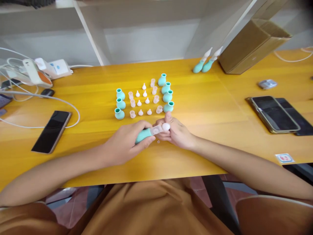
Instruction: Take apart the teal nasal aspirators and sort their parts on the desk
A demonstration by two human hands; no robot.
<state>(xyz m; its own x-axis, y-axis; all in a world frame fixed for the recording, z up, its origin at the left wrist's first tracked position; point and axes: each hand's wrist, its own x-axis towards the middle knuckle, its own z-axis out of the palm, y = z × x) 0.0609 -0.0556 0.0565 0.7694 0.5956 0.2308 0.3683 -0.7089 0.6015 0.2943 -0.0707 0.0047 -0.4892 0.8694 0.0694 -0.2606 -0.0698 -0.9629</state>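
Observation:
My left hand [124, 142] is closed around the teal bulb of a bulb syringe [144, 134], which points to the right. A clear connector [156, 130] sits in the bulb's mouth, with a rounded white tip [166, 126] at its far end. The fingers of my right hand [179, 132] are curled against the connector and tip, thumb raised; its exact grip is partly hidden. A tiny ring [158, 141] lies on the table just below. Beyond my hands stand rows of loose teal bulbs [168, 96], clear connectors [132, 103] and small white tips [139, 103].
Two assembled bulb syringes [207, 65] stand at the back, beside a cardboard box [251, 45]. Phones lie left [52, 132] and right [275, 114] on the wooden table [220, 107]. White cables and chargers [57, 68] crowd the left. A small card [285, 158] is near the front edge.

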